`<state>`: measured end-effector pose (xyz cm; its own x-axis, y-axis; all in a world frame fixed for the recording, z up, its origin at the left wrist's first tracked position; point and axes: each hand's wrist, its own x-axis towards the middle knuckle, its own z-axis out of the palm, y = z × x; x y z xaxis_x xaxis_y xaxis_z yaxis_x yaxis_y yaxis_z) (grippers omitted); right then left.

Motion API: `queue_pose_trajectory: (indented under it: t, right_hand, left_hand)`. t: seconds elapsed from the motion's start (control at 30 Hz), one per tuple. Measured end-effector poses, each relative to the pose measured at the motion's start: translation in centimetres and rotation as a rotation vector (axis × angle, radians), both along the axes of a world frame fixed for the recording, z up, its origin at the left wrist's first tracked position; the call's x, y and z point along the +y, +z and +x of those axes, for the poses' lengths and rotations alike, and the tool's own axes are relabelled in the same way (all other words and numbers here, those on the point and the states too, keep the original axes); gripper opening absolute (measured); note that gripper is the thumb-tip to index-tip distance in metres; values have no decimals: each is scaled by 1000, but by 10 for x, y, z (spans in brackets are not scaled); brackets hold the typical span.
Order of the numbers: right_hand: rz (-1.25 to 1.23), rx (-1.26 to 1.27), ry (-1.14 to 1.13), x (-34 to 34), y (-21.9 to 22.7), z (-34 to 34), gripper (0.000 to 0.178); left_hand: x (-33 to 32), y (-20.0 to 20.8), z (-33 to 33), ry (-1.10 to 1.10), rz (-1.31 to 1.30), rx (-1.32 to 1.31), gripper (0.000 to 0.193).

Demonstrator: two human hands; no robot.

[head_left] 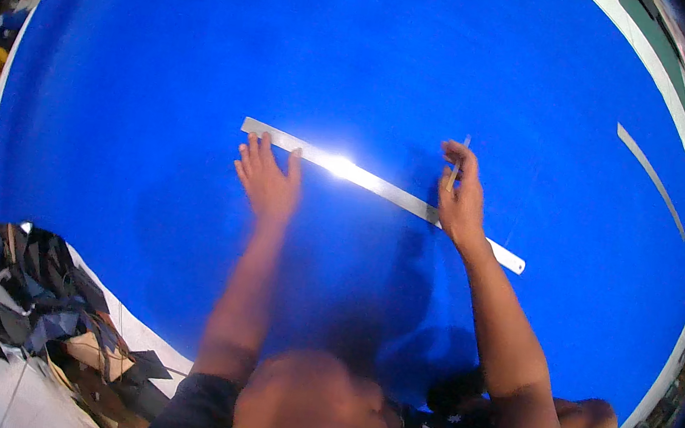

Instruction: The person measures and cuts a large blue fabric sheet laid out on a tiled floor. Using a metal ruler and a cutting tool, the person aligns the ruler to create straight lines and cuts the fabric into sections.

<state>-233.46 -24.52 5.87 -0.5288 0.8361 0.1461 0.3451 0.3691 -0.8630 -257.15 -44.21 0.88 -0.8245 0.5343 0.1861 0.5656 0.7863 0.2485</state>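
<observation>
A long, flat, silver metal ruler lies on a wide sheet of bright blue fabric, running from about 10 o'clock down to 4 o'clock across the middle of the view. The left hand lies flat and open on the cloth, fingers spread a little, with the fingertips touching the ruler near its 10 o'clock end; it grips nothing, it only presses. The right hand is closed around a thin, pale stick of marking chalk, held upright between thumb and fingers, just at the far edge of the ruler toward its 4 o'clock end.

To do this step well, I think the left hand should press straight down so the ruler does not slide on the smooth cloth. The chalk should stay against the ruler edge with light, even pressure, otherwise the fabric may pull and wrinkle.

At 2 o'clock a second narrow grey strip lies on the cloth. At 8 o'clock a pile of dark fabric scraps sits beside the table.
</observation>
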Motion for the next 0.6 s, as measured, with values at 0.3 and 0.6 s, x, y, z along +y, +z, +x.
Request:
queue_pose_trajectory:
  t: [0.3, 0.6]
  right_hand:
    - [-260, -282, 473, -13, 12, -187, 35]
    - [-179, -96, 796, -46, -5, -284, 27]
  left_hand:
    - [1, 5, 0, -2, 5, -77, 70]
    - [0, 8, 0, 15, 28, -151, 69]
